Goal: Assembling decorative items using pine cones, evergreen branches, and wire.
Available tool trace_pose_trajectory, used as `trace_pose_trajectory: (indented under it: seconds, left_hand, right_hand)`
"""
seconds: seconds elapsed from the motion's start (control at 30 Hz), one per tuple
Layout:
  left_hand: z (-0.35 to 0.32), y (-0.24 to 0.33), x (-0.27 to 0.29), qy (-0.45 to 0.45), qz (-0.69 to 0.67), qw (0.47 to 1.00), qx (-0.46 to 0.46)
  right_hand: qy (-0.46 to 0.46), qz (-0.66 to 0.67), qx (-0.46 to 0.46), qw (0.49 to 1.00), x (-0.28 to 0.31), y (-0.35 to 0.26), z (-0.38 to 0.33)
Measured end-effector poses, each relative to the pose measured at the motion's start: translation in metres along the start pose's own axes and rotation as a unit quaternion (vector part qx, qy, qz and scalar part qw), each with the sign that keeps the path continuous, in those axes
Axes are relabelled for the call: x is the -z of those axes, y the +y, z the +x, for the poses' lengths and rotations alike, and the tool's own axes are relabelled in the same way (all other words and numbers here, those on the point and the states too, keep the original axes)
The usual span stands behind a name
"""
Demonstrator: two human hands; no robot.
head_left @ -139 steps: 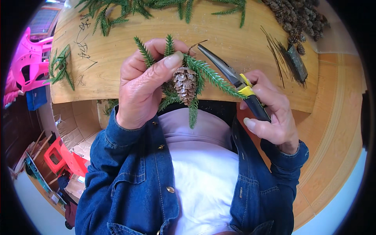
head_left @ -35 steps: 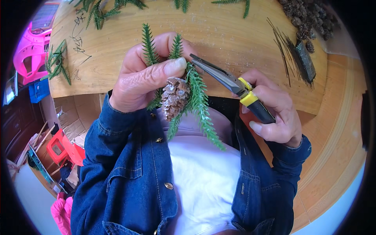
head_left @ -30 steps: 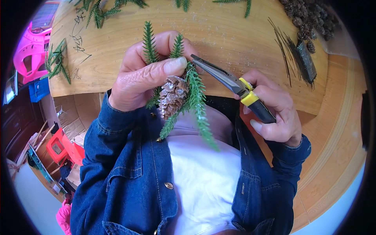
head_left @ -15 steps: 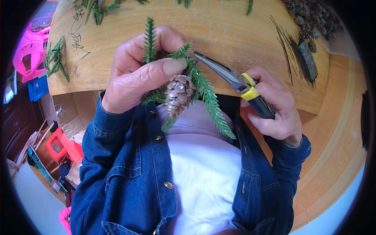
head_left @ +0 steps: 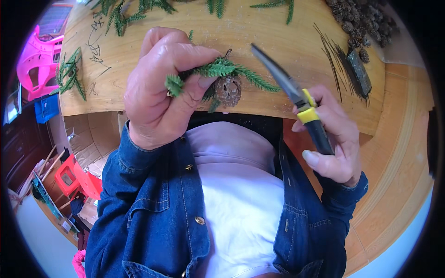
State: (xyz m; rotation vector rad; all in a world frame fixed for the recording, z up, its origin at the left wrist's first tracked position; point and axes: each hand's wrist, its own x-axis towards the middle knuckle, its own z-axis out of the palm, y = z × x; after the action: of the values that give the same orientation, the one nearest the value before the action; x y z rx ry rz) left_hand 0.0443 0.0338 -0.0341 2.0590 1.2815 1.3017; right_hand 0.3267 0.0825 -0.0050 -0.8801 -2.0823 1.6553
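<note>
Left hand (head_left: 160, 95) clenched around a small bundle of green fir sprigs (head_left: 218, 72), thumb pressing the stems against the curled fingers, just above the near edge of the wooden tabletop (head_left: 259, 28). Hanging from the bundle, right beside the thumb tip, a brown pine cone (head_left: 228, 90), turned base-on to the camera. Above the cone, a thin dark loop, probably wire, though too small to be sure.

Right hand (head_left: 331, 136) wrapped tight on the black and yellow handles of long-nose pliers (head_left: 289, 88), tips closed and pointing up and left, near the sprig ends but not touching them.

Farther back on the tabletop, loose fir twigs (head_left: 139, 9) along the far edge, more (head_left: 69, 74) at the left end. At the far right, a heap of small cones (head_left: 361, 21), a fan of thin dark wire lengths (head_left: 331, 51), and a dark flat oblong thing (head_left: 359, 72) beside them.

Below the hands, a blue denim jacket (head_left: 153, 208) over a white top. To the left, a pink plastic chair (head_left: 37, 55) and, lower down, a red stool (head_left: 76, 178) on the floor.
</note>
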Motion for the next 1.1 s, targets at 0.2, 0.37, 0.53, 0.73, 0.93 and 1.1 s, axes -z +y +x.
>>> trace_pose_trajectory:
  seconds: [0.2, 0.37, 0.53, 0.73, 0.93, 1.1]
  left_hand:
    - [0.001, 0.005, 0.0, 0.008, 0.098, 0.992, -0.078]
    - [0.001, 0.006, -0.001, -0.011, 0.15, 0.984, -0.098]
    - [0.001, 0.005, -0.003, -0.002, 0.162, 0.98, -0.118]
    - [-0.002, 0.003, -0.006, -0.001, 0.142, 0.986, -0.092]
    - [0.003, 0.0, -0.014, 0.038, 0.137, 0.984, -0.108]
    - [0.005, 0.0, -0.013, 0.059, 0.123, 0.985, -0.102]
  right_hand:
    - [-0.027, -0.005, 0.007, 1.0, -0.008, -0.003, 0.0]
    - [-0.037, -0.008, 0.004, 0.999, -0.01, -0.004, 0.001]
    - [-0.039, -0.007, 0.008, 0.999, -0.012, -0.002, 0.003]
    - [-0.049, -0.044, -0.014, 0.998, -0.012, -0.002, 0.005]
    - [-0.035, -0.086, -0.018, 0.995, -0.013, 0.0, 0.005]
    - [-0.005, -0.036, 0.007, 0.999, -0.008, 0.001, 0.003]
